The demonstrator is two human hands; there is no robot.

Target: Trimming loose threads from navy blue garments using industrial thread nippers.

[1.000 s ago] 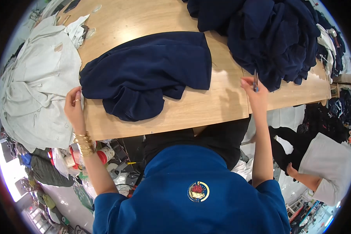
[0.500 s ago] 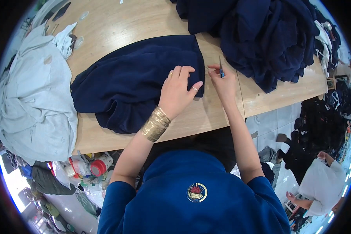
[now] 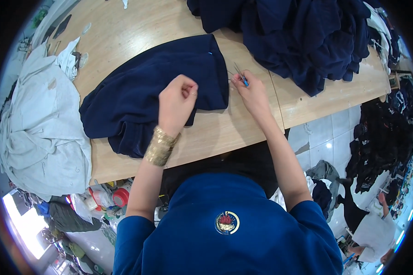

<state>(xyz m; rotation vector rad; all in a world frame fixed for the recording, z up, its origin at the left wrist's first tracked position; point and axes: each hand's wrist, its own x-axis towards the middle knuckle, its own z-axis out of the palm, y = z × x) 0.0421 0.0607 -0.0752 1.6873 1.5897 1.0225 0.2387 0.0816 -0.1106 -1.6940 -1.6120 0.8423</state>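
Observation:
A navy blue garment [image 3: 137,82] lies folded on the wooden table, its straight hemmed edge on the right. My left hand [image 3: 176,103] is over the garment's lower right part, fingers curled in a pinch; whatever is between them is too small to make out. A gold sequined band [image 3: 160,147] circles that wrist. In my right hand [image 3: 253,95], just right of the hem, is a pair of small thread snips [image 3: 240,74] with blue on the handle, blades pointing away from me. A thin dark thread runs between the hem and these fingers.
A large heap of navy garments [image 3: 303,41] covers the far right of the wooden table [image 3: 128,34]. Pale grey cloth [image 3: 41,133] drapes over its left end. A red-lidded container [image 3: 120,197] stands below the front edge. At the lower right is another person [image 3: 376,231] in white.
My left hand has come off the garment near the hem, moved left, and curled its fingers in. The right hand still holds the snips, with the blades now tilted left.

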